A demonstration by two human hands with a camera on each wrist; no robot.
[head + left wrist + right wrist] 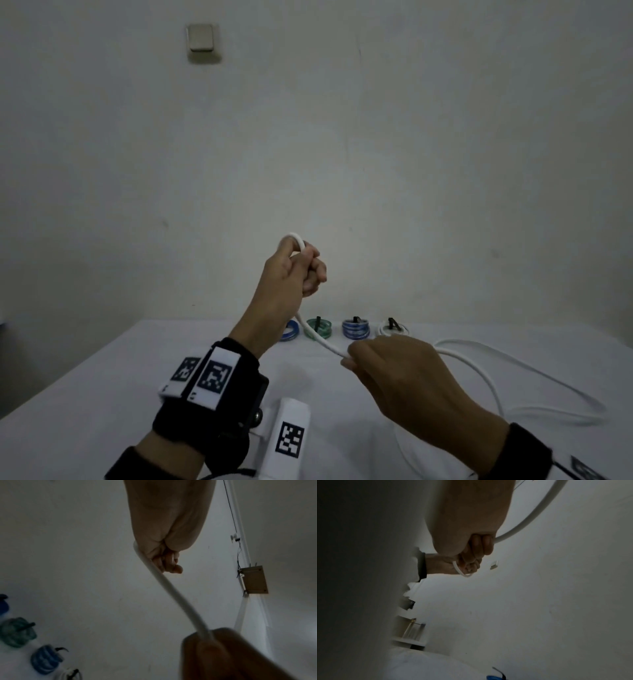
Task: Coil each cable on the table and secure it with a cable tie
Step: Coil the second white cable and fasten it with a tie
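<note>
A long white cable runs between both hands above the table. My left hand is raised high and grips one end of it, with a small loop sticking out over the fist. The cable slants down to my right hand, which grips it lower and nearer to me. Past the right hand the cable lies in loose loops on the right of the table. In the right wrist view my curled fingers hold the cable.
Several coiled, tied cables stand in a row at the table's far edge: blue, green, blue and white. The white table meets a plain wall with a switch plate.
</note>
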